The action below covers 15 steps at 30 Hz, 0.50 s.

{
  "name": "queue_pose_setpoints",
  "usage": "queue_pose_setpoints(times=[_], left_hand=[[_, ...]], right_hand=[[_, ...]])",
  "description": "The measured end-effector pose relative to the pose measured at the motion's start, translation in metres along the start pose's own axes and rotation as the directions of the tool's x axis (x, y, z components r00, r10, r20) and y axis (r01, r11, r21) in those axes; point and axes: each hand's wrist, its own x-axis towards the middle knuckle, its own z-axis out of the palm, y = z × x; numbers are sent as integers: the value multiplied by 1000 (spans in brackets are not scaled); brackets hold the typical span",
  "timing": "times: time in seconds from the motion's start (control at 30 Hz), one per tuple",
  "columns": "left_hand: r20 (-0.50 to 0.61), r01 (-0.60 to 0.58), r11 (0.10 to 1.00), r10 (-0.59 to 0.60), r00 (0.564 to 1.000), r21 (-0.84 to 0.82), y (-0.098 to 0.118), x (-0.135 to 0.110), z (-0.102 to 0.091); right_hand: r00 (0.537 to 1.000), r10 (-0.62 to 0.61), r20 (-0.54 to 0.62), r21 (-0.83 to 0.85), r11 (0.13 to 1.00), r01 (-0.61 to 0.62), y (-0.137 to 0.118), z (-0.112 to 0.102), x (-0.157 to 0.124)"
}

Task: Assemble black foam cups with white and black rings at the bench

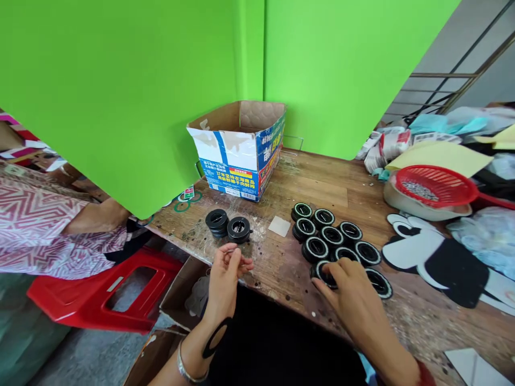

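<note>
Tabletop [273,265], right hand [353,289] gripping half-hidden black rings [317,269], left hand [226,268], contents unclear

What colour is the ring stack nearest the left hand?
The round ring stack is black; head view.

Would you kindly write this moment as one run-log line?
left hand: contents unclear, near two black ring stacks | right hand: touching a pale-rimmed ring stack | cardboard box: open, on table
</note>
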Motion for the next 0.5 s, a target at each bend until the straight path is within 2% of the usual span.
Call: queue_pose_setpoints(times=[0.03, 0.1, 0.17, 0.2, 0.27, 0.33, 0.43, 0.5], left_hand=[[24, 93, 995, -93, 995, -23, 0, -3, 2], [36, 310, 944, -308, 951, -112, 1, -5, 10], [9, 463, 862, -471, 882, -207, 2, -2, 20], [-7, 502, 832, -518, 856, -237, 3, 1, 25], [-13, 529, 809, -551, 835, -257, 6, 7, 32], [-8, 530, 809, -549, 836, -254, 10, 11, 37], [-13, 500, 831, -518, 855, -246, 13, 13, 40], [-6, 467, 853, -481, 877, -233, 13, 13, 40]], right_hand=[[1000, -16, 27, -78, 997, 18, 7, 0, -2], [997, -37, 68, -127, 991, 46, 11, 2, -4], [996, -61, 64, -72, 995, 65, 4, 6, -3], [996, -75, 49, -22, 997, 76, -3, 8, -2], [995, -99, 22, 87, 992, 97, -22, 13, 1], [992, -119, 30, 164, 980, 113, -42, 18, 6], [990, -136, 50, 222, 967, 122, -68, 22, 12], [986, -168, -7, 312, 936, 161, -82, 19, 15]])
